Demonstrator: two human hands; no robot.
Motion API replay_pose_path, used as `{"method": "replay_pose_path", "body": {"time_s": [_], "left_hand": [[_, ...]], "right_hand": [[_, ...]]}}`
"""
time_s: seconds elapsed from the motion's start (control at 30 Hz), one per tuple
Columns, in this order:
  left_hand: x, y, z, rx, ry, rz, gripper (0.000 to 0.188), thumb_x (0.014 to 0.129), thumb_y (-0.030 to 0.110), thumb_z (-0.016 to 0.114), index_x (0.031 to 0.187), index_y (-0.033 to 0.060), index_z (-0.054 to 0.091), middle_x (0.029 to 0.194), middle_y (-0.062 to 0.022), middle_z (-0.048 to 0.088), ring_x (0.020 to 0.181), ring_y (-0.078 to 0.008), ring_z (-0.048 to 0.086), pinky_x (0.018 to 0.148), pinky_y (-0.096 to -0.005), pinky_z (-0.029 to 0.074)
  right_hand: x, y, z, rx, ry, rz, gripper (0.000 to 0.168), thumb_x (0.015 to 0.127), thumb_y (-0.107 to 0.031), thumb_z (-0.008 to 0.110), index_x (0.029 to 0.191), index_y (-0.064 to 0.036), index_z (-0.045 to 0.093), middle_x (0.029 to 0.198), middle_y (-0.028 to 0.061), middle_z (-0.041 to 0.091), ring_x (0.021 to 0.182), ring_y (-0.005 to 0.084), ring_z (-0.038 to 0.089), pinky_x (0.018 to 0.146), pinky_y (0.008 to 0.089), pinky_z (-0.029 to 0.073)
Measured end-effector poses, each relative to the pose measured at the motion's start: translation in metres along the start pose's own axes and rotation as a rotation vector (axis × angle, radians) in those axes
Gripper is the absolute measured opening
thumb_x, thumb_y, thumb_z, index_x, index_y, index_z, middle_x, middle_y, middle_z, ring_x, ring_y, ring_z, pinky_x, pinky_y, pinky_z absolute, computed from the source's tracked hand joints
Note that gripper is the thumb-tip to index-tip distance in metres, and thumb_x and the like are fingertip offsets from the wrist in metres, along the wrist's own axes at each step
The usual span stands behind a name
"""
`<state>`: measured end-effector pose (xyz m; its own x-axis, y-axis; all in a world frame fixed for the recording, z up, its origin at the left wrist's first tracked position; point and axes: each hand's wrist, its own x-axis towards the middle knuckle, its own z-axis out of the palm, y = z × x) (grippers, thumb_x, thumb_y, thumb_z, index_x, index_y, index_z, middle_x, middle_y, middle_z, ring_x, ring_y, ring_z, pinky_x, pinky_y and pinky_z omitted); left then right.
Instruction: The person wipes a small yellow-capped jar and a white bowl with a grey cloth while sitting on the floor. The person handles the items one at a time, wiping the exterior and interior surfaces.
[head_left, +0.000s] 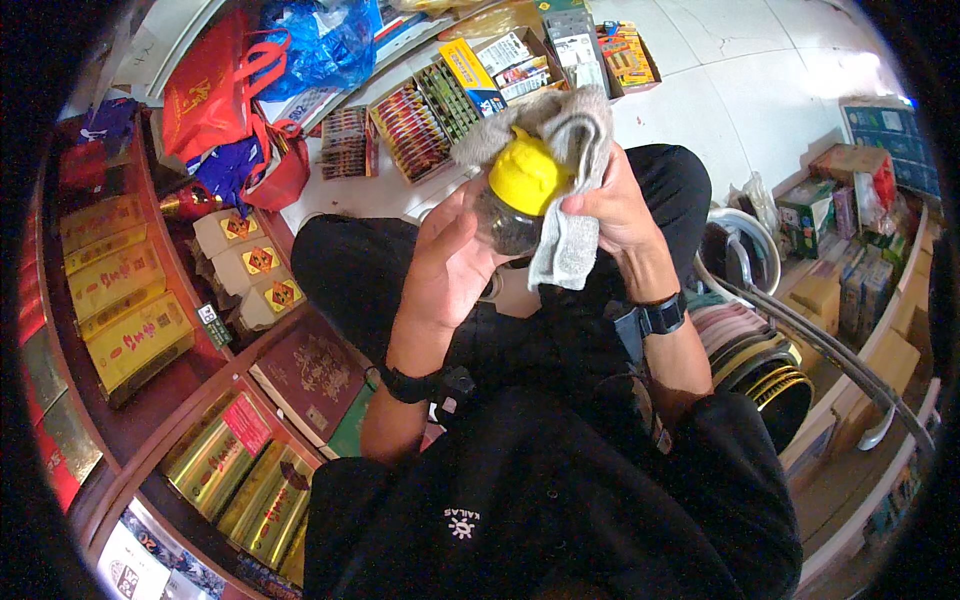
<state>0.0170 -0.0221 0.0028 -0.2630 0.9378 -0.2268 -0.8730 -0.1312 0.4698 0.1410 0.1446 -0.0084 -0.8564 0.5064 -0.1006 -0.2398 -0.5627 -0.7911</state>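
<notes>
A clear rounded container (506, 225) with a bright yellow moulded lid (529, 174) is held up above my lap, tilted. Around its body curls my left hand (450, 255), thumb on the near side. My right hand (621, 217) grips a grey-beige cloth (583, 142), which drapes over the far side of the lid and hangs down along its right. Some of my right fingers are hidden behind the cloth. What the container holds is too dark to tell.
Cartons of small packaged goods (424, 120) stand on the tiled floor (697, 82) ahead. Red bags (206, 97) and a blue plastic bag (322, 52) lie at the upper left. Shelves with gold boxes (135, 337) flank my left; stacked round-edged items (739, 352) and a metal rail (832, 352) my right.
</notes>
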Motion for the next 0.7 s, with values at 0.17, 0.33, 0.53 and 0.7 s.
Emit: {"method": "replay_pose_path", "body": {"time_s": [0.17, 0.33, 0.53, 0.7], "left_hand": [[0.003, -0.005, 0.015, 0.061, 0.080, 0.152, 0.065, 0.093, 0.020, 0.068, 0.146, -0.0046, 0.040, 0.141, -0.0155, 0.053, 0.131, -0.0278, 0.053, 0.109, -0.0464, 0.043], [0.008, -0.013, 0.009, 0.389, 0.227, 0.437, 0.063, 0.087, 0.003, 0.072, 0.142, -0.0044, 0.043, 0.138, -0.0150, 0.054, 0.129, -0.0246, 0.052, 0.111, -0.0407, 0.041], [0.009, -0.015, 0.012, 0.513, 0.287, 0.540, 0.065, 0.083, -0.004, 0.073, 0.142, -0.0028, 0.044, 0.139, -0.0148, 0.052, 0.130, -0.0240, 0.051, 0.112, -0.0388, 0.040], [0.012, -0.014, 0.003, 0.580, 0.308, 0.580, 0.062, 0.083, -0.006, 0.071, 0.140, -0.0023, 0.046, 0.139, -0.0150, 0.053, 0.131, -0.0231, 0.051, 0.112, -0.0380, 0.041]], "right_hand": [[-0.001, 0.011, 0.015, 0.098, 0.237, -0.090, 0.057, 0.072, -0.004, 0.088, 0.122, 0.000, 0.061, 0.111, 0.0067, 0.071, 0.096, 0.0150, 0.069, 0.088, 0.0328, 0.056], [-0.004, 0.008, 0.030, -0.064, 0.510, -0.167, 0.045, 0.077, -0.001, 0.084, 0.118, 0.000, 0.065, 0.108, 0.0087, 0.072, 0.094, 0.0155, 0.069, 0.086, 0.0314, 0.055], [-0.021, -0.020, 0.045, -0.649, 0.485, -0.423, 0.050, 0.073, -0.004, 0.079, 0.121, 0.003, 0.065, 0.122, 0.0145, 0.069, 0.111, 0.0219, 0.066, 0.100, 0.0364, 0.049], [-0.010, -0.023, 0.052, -1.203, 0.004, -0.616, 0.064, 0.067, -0.002, 0.065, 0.130, -0.010, 0.065, 0.151, 0.0173, 0.048, 0.141, 0.0383, 0.043, 0.115, 0.0486, 0.038]]}}
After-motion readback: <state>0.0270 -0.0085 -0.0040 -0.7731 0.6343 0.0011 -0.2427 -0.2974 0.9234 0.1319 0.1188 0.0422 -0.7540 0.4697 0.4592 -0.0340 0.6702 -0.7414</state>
